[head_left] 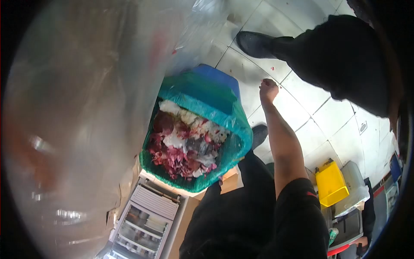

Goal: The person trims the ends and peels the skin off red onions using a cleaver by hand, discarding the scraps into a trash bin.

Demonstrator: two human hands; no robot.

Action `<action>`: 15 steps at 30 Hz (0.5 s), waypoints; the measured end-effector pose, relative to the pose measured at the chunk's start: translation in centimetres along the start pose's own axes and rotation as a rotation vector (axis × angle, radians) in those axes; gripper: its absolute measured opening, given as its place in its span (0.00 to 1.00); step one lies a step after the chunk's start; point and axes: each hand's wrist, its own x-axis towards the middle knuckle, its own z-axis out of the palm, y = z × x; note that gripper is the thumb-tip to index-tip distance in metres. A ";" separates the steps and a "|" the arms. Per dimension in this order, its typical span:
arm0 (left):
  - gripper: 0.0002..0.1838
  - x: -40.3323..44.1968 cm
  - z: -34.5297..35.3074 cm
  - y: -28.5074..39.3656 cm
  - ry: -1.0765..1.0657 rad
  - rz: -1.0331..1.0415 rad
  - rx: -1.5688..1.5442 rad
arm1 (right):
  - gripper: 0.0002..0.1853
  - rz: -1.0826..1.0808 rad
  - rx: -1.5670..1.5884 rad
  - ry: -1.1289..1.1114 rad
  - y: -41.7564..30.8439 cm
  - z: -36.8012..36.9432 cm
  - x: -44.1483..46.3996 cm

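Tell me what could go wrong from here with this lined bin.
Spill: red and white scraps fill much of the blue bin, so a tilt or knock might tip some out.

Slip: a small red bit lies on the tiled floor; stepping on it could cost someone their footing.

Bump: another person's dark shoe stands near the bin and the right hand, so they may collide.

Blue bin [230, 83] mostly hidden by green liner [205, 107]; plastic sheeting [86, 108] blurred; leg [345, 60] cut off
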 end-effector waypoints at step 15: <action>0.09 -2.9 2.5 6.1 -0.038 -0.561 -0.256 | 0.18 -0.562 0.028 -0.406 -27.0 -13.7 -31.8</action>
